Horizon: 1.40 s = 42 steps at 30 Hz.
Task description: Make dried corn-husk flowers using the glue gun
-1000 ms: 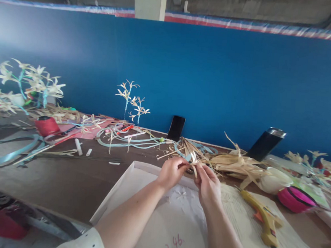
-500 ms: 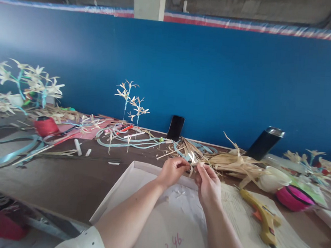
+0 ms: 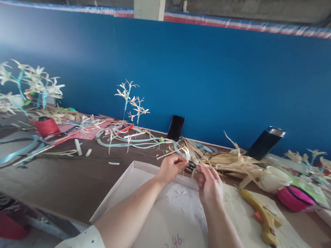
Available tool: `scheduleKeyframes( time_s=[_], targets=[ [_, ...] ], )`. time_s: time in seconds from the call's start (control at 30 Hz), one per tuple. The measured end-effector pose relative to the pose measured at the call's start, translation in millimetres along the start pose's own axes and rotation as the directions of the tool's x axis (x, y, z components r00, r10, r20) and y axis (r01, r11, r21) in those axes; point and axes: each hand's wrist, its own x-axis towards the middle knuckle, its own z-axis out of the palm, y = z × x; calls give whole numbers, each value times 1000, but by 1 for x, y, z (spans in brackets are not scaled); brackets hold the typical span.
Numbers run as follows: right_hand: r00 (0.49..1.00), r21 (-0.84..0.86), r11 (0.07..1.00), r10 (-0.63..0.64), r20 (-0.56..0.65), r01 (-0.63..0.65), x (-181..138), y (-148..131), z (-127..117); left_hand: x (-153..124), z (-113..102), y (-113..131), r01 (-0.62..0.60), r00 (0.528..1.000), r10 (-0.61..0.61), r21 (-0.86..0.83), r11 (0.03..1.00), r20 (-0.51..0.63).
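Both hands are close together over the far edge of a shallow white box lid [image 3: 147,206]. My left hand [image 3: 171,169] is closed in a pinch, and a pale husk strip [image 3: 186,153] rises from its fingertips. Opposite it, the fingers of my right hand [image 3: 209,180] are pinched together; what they hold is too small to make out. A small dark object [image 3: 191,165] shows in the gap between the fingertips, and I cannot tell whether a hand grips it. Small white scraps [image 3: 180,194] lie inside the lid.
Dried husks [image 3: 234,162] lie behind my right hand, with a tilted black flask [image 3: 265,143] beyond. A yellow glue gun [image 3: 262,217] rests on paper at right. A phone [image 3: 176,128] leans on the blue partition [image 3: 215,78]. Husk flowers [image 3: 126,92] and red thread [image 3: 47,127] are left.
My fingertips have drawn slightly apart, and the dark object now shows between them. The pale strip has shifted a little left with my left hand.
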Motion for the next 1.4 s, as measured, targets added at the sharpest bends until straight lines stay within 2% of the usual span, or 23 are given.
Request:
scheduleKeyframes(
  time_s=[0.1,0.3,0.47,0.53,0.7,0.87,0.97,1.03,1.1,1.17,1.23,1.3,1.4],
  targets=[
    [1000,2,1000,19,-4,-19,-1,-2,1,1,-1,1,26,1000,-26,-33,999,-3],
    [994,-42,995,90,65,-87,-3,-3,3,1,-2,2,2,1000,-3,38,999,5],
    [994,-212,977,41,103,-18,-2,-4,-1,1,-6,2,-4,1000,5,99,995,-10],
    [997,-286,958,2,73,19,-1,-5,-3,1,-6,2,-16,1000,18,136,991,-12],
    [988,-503,864,-97,-117,26,2,-7,-9,1,-6,2,-41,999,40,111,993,13],
    [984,-602,798,-122,-129,20,6,-4,-14,2,-6,3,-45,999,44,126,991,12],
    [969,-643,764,-196,-151,54,8,-7,-15,2,-6,2,-32,999,32,122,992,7],
    [946,-728,678,-292,-142,100,9,-11,-16,2,-6,1,-39,999,39,119,992,8],
    [939,-859,501,-334,-78,106,11,-16,-18,2,-6,0,-62,998,60,120,991,17],
    [967,-953,295,-255,-3,75,12,-17,-22,1,-7,-1,-79,997,76,133,988,27],
    [990,-985,158,-129,48,68,15,-16,-27,0,-7,-1,-79,997,75,151,985,29],
    [994,-987,124,-57,99,105,18,-12,-34,0,-8,-1,-78,997,74,159,984,31],
    [988,-975,155,-24,154,156,23,-6,-41,1,-8,-2,-89,996,86,167,982,24]
  ],
)
